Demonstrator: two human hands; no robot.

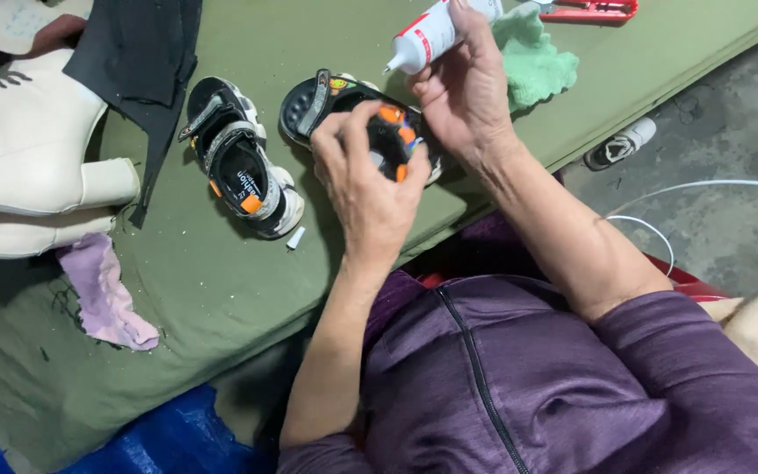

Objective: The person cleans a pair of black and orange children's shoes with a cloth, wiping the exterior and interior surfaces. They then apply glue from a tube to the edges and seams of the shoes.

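The left hand (366,189) is closed over a small black sandal (370,123) with orange trim, fingers wrapped across its straps and pinning it to the green mat (221,281) near the edge closest to the person. Just above that grip, the right hand (462,92) is clenched round a white glue tube (427,35) with a red label, nozzle tilted down toward the sandal but not visibly touching it.

Judged by its looks, the sandal is light and small — rubbery sole fairly stiff, straps soft and apt to fold; hold it by the sole edges. The tube looks squeezable plastic.

Left of the grip lies the matching sandal (243,162), sole down, with a small white scrap (296,238) beside it. Further left: a pink rag (107,298), a cream boot (28,149), black fabric (142,61). Beyond the tube, a green cloth (532,57) and a red tool (589,10).
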